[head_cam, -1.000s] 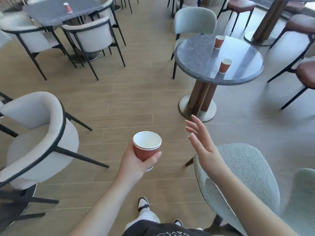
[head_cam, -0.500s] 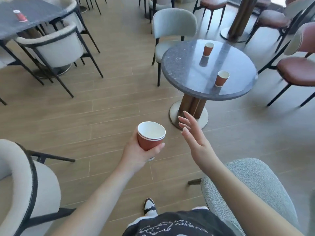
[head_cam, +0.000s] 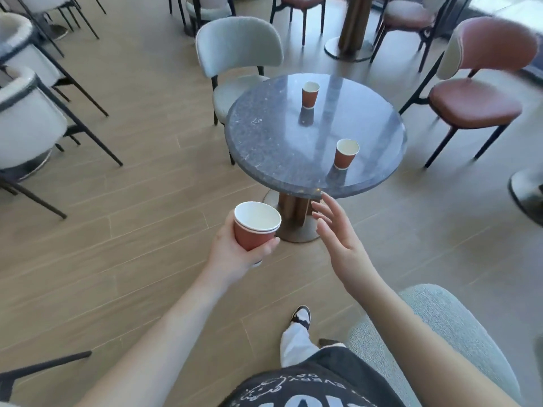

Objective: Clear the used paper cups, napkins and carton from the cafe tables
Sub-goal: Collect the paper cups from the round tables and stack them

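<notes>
My left hand [head_cam: 235, 255] grips a stack of red paper cups [head_cam: 255, 227] with white insides, upright over the floor. Two rims show at its top. My right hand [head_cam: 338, 233] is stretched forward with its fingers spread and empty, its fingertips just short of the near edge of a round grey stone table [head_cam: 273, 142]. On that table stand two more red paper cups: one near the front right [head_cam: 345, 154] and one further back near the middle [head_cam: 310, 94]. Both are upright and apart from each other.
A pale grey chair [head_cam: 238, 45] stands behind the table and a brown-seated chair [head_cam: 473, 98] to its right. White armchairs with black legs [head_cam: 26, 124] are at the left. A grey upholstered chair back [head_cam: 440, 327] is close at my right. The floor is wood plank.
I have stepped closer to the round table, which now sits larger and nearer the middle of view. Both hands have moved forward with me; the left still holds the cups.
</notes>
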Demonstrator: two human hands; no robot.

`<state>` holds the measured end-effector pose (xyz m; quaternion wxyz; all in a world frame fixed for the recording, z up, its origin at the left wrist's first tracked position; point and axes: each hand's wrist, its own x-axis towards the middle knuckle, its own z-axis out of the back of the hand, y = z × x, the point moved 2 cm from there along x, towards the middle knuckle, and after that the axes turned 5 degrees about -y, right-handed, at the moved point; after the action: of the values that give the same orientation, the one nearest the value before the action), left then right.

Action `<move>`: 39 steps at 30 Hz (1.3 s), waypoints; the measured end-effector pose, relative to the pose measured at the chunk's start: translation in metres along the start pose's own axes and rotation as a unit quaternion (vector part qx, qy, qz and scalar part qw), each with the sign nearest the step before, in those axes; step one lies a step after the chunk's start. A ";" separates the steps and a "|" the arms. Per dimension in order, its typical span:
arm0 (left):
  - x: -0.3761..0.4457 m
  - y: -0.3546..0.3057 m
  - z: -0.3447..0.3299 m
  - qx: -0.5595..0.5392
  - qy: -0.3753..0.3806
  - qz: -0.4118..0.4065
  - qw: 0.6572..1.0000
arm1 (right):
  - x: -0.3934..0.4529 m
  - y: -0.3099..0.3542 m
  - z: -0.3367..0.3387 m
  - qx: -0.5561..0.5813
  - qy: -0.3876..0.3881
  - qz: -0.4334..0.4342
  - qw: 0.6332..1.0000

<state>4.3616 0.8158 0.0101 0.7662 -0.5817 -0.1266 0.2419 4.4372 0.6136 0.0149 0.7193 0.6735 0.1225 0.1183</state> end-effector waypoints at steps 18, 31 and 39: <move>0.210 -0.062 -0.099 0.069 0.018 -0.041 0.997 | 0.252 -0.061 0.096 -0.151 -0.118 -0.134 0.972; 0.310 -0.042 -0.083 0.061 0.081 -0.019 0.995 | 0.332 -0.120 0.098 -0.373 -0.160 -0.190 0.894; 0.382 -0.040 -0.055 0.065 0.139 -0.024 0.988 | 0.357 -0.127 0.084 -0.451 -0.216 -0.219 0.838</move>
<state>4.7220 0.9595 -0.0015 0.8181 -0.5555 -0.0167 0.1479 4.8025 0.6457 -0.1129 0.9588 0.2387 0.0412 -0.1483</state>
